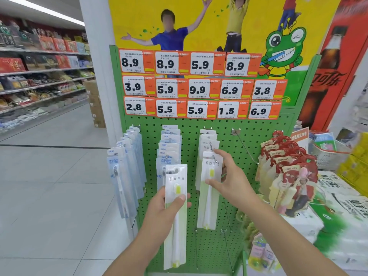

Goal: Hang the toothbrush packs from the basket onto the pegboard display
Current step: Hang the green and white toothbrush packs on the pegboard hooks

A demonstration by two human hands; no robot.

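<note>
My L hand gripped one yellow toothbrush pack upright, thumb across its front, in front of the green pegboard. R hand pinched a 2nd pack w/ thumb + fingers; its top sat at the hook tip. Blue packs hung to the left, red packs to the right.

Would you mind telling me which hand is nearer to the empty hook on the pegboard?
Right. The right hand holds a pack just left of and below the empty hook. The left hand grips another pack farther left and lower.
</note>
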